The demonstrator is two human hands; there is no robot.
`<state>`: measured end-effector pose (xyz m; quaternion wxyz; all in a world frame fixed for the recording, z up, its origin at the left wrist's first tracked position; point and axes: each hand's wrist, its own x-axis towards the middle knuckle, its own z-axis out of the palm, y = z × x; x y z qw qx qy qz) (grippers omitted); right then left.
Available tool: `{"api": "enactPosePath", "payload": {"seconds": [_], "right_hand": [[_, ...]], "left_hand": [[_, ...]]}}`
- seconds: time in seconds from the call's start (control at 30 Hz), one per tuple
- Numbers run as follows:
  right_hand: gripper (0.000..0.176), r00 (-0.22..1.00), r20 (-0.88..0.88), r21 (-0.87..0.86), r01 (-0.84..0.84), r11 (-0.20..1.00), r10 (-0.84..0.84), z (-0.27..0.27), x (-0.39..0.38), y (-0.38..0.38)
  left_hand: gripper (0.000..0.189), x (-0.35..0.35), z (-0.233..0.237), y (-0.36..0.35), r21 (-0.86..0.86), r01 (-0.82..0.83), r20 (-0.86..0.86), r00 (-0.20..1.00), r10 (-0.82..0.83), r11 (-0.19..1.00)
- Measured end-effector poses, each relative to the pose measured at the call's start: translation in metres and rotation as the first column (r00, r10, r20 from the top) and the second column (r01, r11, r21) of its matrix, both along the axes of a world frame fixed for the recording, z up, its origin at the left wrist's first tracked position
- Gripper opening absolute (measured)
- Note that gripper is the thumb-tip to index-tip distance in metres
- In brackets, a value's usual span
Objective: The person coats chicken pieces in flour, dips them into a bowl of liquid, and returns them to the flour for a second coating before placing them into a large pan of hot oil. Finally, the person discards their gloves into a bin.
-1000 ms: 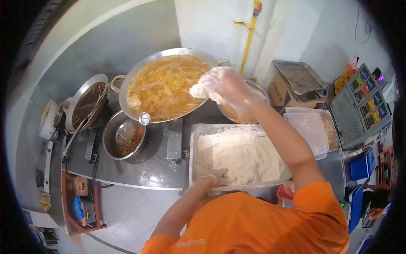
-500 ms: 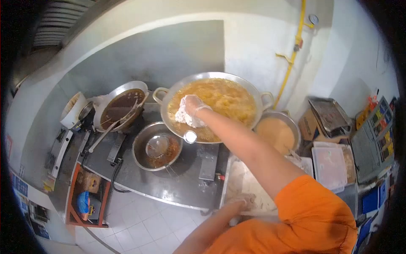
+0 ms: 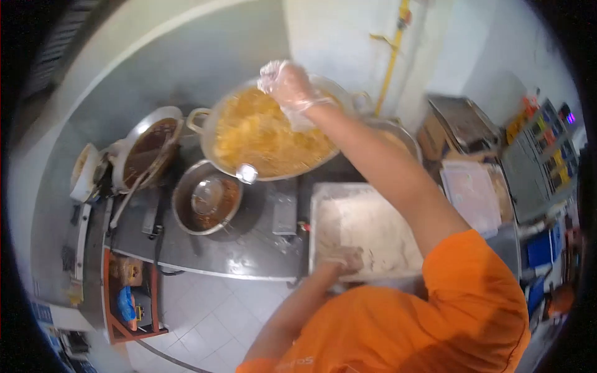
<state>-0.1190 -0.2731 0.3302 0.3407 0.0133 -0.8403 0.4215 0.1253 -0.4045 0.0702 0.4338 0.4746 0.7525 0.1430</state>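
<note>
My right hand (image 3: 289, 87), in a clear plastic glove, is raised over the far side of a large two-handled pan (image 3: 193, 121) of bubbling oil. Its fingers are curled closed and caked with white flour; whether anything is inside them is hidden. Pale golden pieces (image 3: 249, 133) fry in the oil. My left hand (image 3: 345, 260), also gloved and dusted with flour, rests at the near left corner of a white tray (image 3: 316, 214) of flour (image 3: 373, 230). Its fingers lie loosely stretched out, with no object visible in them.
A steel bowl (image 3: 180, 217) with a strainer (image 3: 207, 196) stands left of the pan. Farther left is a wok (image 3: 168, 115) of dark liquid. Right of the pan, a pot of batter (image 3: 407, 140) is partly behind my arm. Plastic containers (image 3: 471, 193) stand beyond the tray.
My right hand has risen away from the oil, and the big floured white lump it held is no longer visible. My left hand stays at the flour tray. The view has shifted.
</note>
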Motion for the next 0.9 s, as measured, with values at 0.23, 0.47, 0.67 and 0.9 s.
{"api": "enactPosePath", "payload": {"seconds": [0.23, 0.47, 0.67, 0.9], "right_hand": [[0.040, 0.734, 0.508, 0.622, 0.051, 0.782, -0.451, -0.148, 0.304, 0.120], [0.065, 0.123, 0.978, -0.199, 0.330, 0.923, 0.167, -0.277, 0.445, 0.115], [0.068, 0.713, 0.682, -0.233, 0.423, 0.876, -0.163, -0.340, 0.420, 0.100], [0.037, 0.177, 0.932, 0.278, 0.211, 0.937, -0.316, -0.307, 0.417, 0.137]], "left_hand": [[0.083, 0.011, -0.098, 0.020, -0.188, -0.424, 0.651, 0.621, 0.436, 0.886], [0.093, 0.000, -0.074, 0.066, -0.499, -0.352, 0.591, 0.529, 0.609, 0.792], [0.072, 0.003, -0.101, 0.102, -0.290, -0.606, 0.580, 0.504, 0.639, 0.741], [0.055, -0.058, -0.139, 0.101, -0.188, -0.397, 0.212, 0.877, 0.432, 0.898]]}}
